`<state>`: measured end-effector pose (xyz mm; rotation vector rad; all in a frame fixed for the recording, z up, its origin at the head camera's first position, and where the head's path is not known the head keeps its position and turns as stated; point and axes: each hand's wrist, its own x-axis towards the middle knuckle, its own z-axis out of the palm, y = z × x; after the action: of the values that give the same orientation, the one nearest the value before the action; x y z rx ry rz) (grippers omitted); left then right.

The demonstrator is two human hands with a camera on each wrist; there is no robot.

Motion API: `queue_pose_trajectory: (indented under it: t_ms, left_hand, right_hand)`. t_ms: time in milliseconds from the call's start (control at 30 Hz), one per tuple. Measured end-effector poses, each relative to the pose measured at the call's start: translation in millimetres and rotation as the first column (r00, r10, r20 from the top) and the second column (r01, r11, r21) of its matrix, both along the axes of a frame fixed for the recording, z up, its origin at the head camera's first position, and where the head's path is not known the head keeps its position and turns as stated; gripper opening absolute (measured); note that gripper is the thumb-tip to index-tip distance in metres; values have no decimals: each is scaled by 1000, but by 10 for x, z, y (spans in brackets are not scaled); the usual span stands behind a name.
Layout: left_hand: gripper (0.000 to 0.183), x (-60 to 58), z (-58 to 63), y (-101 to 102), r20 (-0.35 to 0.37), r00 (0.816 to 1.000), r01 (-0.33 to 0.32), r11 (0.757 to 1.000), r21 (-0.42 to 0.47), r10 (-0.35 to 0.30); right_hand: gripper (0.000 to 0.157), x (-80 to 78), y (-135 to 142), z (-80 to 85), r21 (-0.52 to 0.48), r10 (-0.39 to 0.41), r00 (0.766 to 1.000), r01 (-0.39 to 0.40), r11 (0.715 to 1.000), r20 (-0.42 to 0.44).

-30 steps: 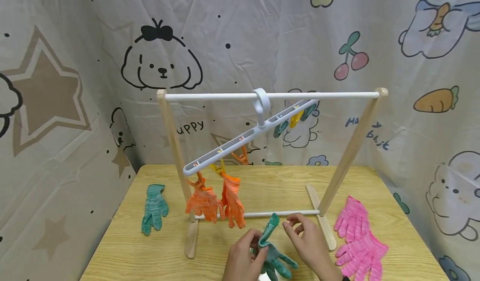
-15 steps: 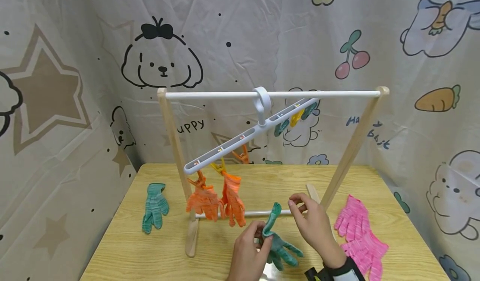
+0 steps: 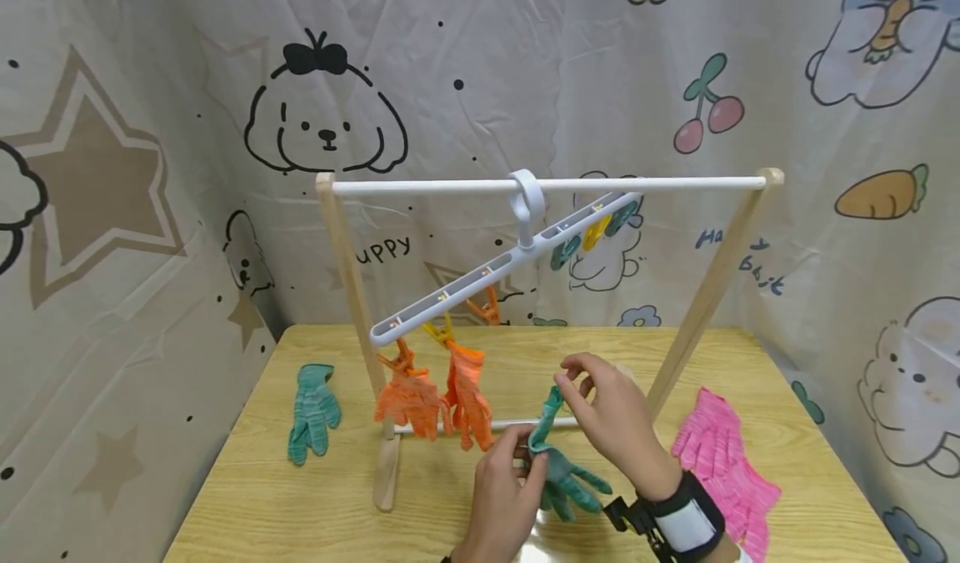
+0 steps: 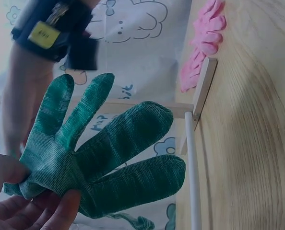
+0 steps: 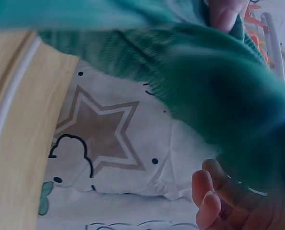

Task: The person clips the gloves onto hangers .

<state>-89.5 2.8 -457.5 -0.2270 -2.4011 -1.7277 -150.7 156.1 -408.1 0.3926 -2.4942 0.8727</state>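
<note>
In the head view my left hand (image 3: 501,490) pinches a green knit glove (image 3: 570,480) near its folded cuff, the glove's fingers pointing down and right. The left wrist view has the glove's broad fingers (image 4: 128,139) spread in front of the thumb and fingertips. My right hand (image 3: 611,417) is raised beside the upright cuff end, loosely bent fingertips right at its top. In the right wrist view those fingers (image 5: 209,201) show below the blurred green fabric, with none of it between them.
A grey clip hanger (image 3: 457,290) hangs slanted from a white rod (image 3: 660,184) on a wooden frame. Two orange gloves (image 3: 468,392) are clipped at its near end; orange, yellow and teal clips (image 3: 566,252) hang bare. Another green glove (image 3: 313,413) lies left, pink gloves (image 3: 712,434) right.
My left hand has lifted the green glove slightly up and right. My right hand has risen and then come in leftward to the top of the cuff.
</note>
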Motion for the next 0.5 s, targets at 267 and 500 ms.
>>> queue_pose_trajectory:
  t_ms: [267,500]
  left_hand:
    - [21,-55,-16,9,-42,999,5,1000,-5,-5]
    - [22,-80,-33,-21,-52,999,1,1000,-11,-2]
  right_hand:
    - [29,-130,-160,249,70,37,999,-35,997,-39]
    - [37,-215,-280,451,142,78,997,-76,987,-9]
